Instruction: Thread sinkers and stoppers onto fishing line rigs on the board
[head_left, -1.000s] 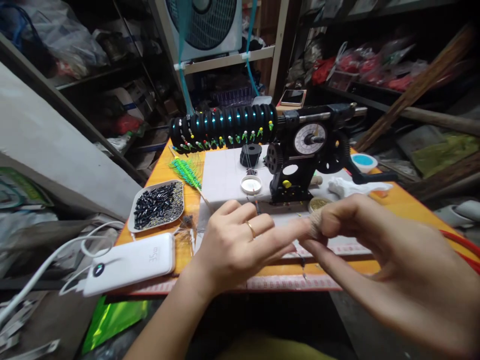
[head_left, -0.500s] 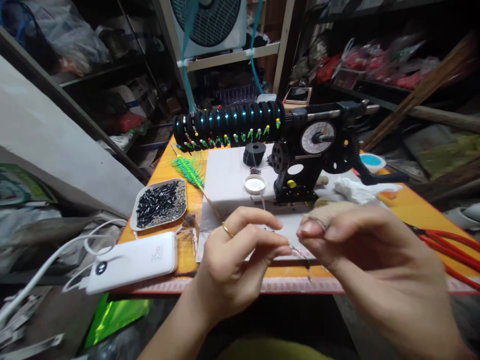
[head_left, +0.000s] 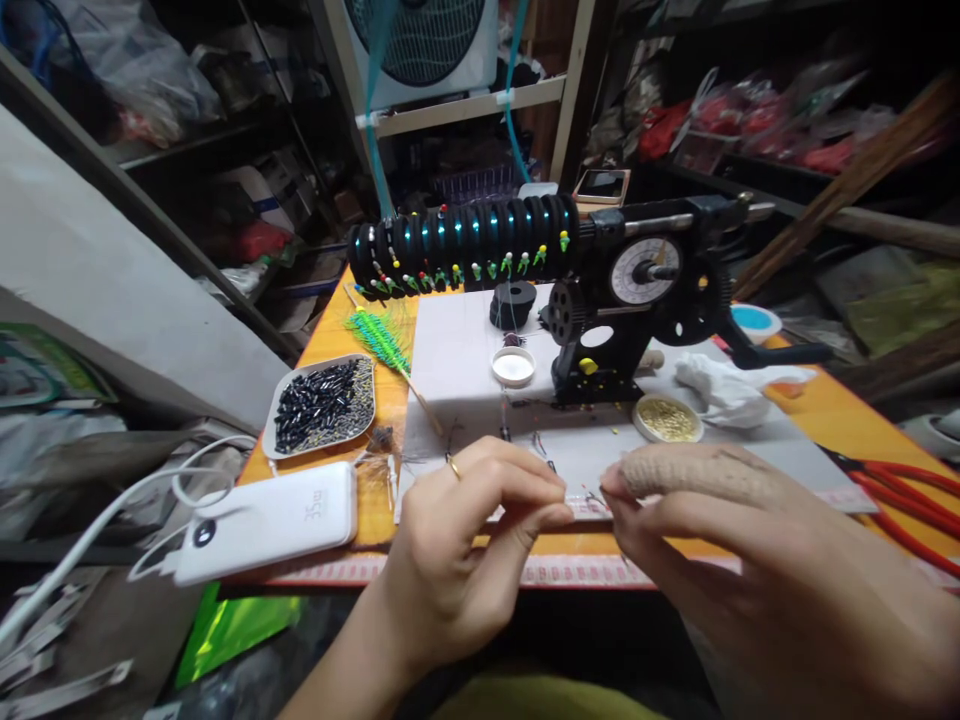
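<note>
The 2 bare hands meet just above the near edge of the worktop [head_left: 326, 325], their fingertips facing each other with a small gap between. The left hand [head_left: 472, 530], with 1 ring [head_left: 452, 466] on it, has thumb and forefinger pressed together; I cannot tell whether anything is pinched there. The right hand [head_left: 720, 540], its forefinger wrapped in beige tape [head_left: 690, 473], also draws its tips together, and a thin strand [head_left: 592, 497] shows just beside them, over the white board [head_left: 442, 340]. Whether that hand grips the strand is too small to tell.

The step in hand looks like fine fingertip work on the strand; the next move calls for a steady pinch from each hand and only light tension.

A white power bank [head_left: 270, 525] lies near the left wrist. Beyond it sits a tray [head_left: 270, 440] of black beads [head_left: 319, 400], and past the right hand a dish [head_left: 643, 428] of gold-coloured pieces [head_left: 667, 418]. Farther back stands a black cranked machine [head_left: 645, 270], its roller [head_left: 465, 235] ringed with bright beads. Behind everything is a fan [head_left: 420, 50].
</note>
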